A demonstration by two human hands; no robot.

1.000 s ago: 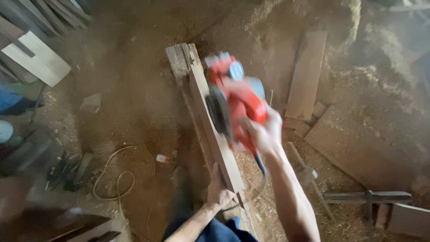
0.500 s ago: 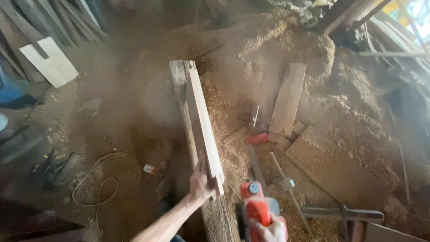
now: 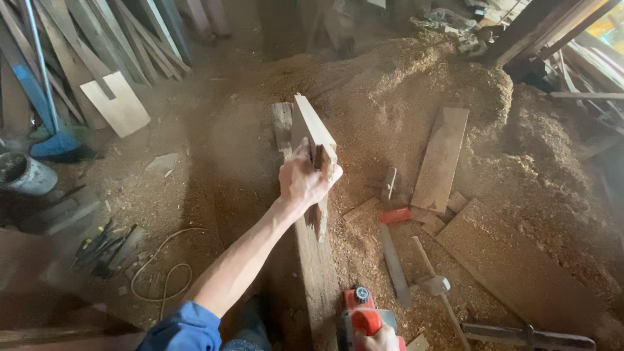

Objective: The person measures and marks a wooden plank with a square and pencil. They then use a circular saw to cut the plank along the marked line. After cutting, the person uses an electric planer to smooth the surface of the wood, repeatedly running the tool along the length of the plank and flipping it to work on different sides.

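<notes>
While the left hand (image 3: 302,182) clenches the board (image 3: 313,140) lifted off the beam (image 3: 318,266), right hand (image 3: 382,339) grasps the red planer (image 3: 361,315); board repositioning in hand, steadying required.

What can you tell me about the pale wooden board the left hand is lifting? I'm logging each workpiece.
The pale wooden board is a narrow, flat plank of light, freshly cut-looking wood with a rougher, darker near end. It is raised on edge and tilted, its far end pointing away toward the sawdust heap. The left hand grips it near its near end, fingers wrapped over the top edge. Its lower part hangs close over the long dark wooden beam; whether they touch cannot be told.
</notes>
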